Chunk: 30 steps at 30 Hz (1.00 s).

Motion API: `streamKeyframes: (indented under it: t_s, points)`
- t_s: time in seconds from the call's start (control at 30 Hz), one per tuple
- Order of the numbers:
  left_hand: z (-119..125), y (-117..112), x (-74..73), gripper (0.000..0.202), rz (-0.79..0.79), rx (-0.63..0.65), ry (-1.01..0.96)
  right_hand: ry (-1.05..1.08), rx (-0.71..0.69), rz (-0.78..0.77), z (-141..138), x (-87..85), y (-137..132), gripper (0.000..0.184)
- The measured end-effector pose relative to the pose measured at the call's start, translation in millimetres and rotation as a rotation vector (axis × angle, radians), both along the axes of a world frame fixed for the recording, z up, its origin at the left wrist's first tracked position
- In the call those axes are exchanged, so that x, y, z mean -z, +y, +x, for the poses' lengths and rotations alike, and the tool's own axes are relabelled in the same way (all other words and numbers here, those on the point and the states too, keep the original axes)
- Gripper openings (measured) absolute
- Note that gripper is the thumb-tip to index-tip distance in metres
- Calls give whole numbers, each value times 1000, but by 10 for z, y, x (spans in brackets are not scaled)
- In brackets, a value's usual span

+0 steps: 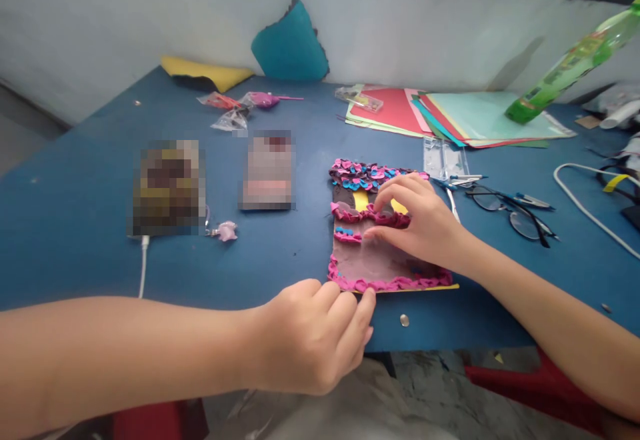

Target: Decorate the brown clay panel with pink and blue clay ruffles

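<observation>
On the blue table lies a small decorated panel [380,259] with a brownish-mauve face and a yellow edge along its bottom. Petal-like pieces in pink, blue and dark tones crowd its top, and a pink ruffled border [395,285] runs along its lower edge. My left hand [320,333] is curled closed at that lower edge, a fingertip touching the border; its palm side is hidden. Over the panel's middle is my right hand [417,217], thumb and fingers apart in a loose curve. Its thumb tip is beside a short pink and blue strip [348,235].
Two blurred phone-like rectangles, one [167,190] with a white cable and another [269,172], lie left. Eyeglasses [523,223] and pens lie right. Coloured sheets [490,117], a green bottle [575,67] and small bags [233,119] are farther back. A round metallic piece [405,321] lies near the front edge.
</observation>
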<state>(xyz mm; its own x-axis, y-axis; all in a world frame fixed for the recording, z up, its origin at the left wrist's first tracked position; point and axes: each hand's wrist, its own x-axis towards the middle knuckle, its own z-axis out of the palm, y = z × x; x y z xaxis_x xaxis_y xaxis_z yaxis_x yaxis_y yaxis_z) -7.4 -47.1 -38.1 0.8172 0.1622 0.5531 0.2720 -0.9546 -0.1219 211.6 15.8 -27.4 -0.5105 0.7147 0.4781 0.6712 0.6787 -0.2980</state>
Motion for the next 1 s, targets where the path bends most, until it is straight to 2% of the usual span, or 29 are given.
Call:
streamKeyframes:
  t_s: [0.07,0.3,0.63,1.0]
  points:
    - [-1,2,3,25,1,1,-7,9,40,-46,-27,5,-4,24]
    - [-17,-3,-5,26,32,-17,6,11,20,-111,-70,-22,-51,14]
    - [-26,2,2,25,50,-13,11,-40,31,-53,-124,6,-78,8]
    - [-24,-1,0,26,50,-8,3,-92,206,-22,-174,53,-97,6]
